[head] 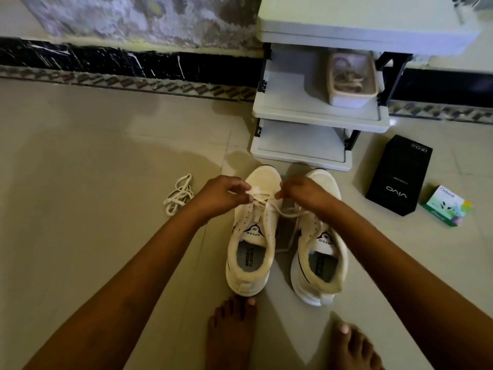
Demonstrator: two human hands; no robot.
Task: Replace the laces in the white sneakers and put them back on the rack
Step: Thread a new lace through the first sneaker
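Both forearms extended fwd, converging toward centre. L hand (222, 194): knuckles up, fingers curled, thumb and forefinger pinching lace (262, 196). R hand (301, 192): same pose, pinching same lace opposite. Hands near, not touching. Bare L foot (232, 335), R foot (352, 345) below, toes fwd.

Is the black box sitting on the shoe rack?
No, the black box lies on the floor beside the rack, next to a small green box.

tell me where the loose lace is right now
The loose lace lies in a heap on the floor, left of centre in the head view, just left of the left hand.
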